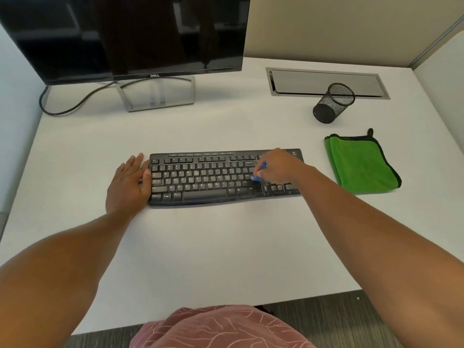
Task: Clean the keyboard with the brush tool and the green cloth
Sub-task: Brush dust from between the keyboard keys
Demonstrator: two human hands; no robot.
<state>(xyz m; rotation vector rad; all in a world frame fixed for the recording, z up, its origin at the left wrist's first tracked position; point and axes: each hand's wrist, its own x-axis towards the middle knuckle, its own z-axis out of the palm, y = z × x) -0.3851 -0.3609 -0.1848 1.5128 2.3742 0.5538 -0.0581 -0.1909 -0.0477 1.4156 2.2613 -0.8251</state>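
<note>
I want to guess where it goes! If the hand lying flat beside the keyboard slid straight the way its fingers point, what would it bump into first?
The left hand points up the desk, away from the person. Probably the monitor stand first, though depth is hard to judge; bare desk lies between them.

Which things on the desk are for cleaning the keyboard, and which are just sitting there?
For the job:
- keyboard, steadied by the left hand
- blue brush tool, held in the right hand
- green cloth, folded, waiting to the right of the keyboard

Just sitting there:
- monitor and its cable
- mesh pen cup
- desk cable hatch
</note>
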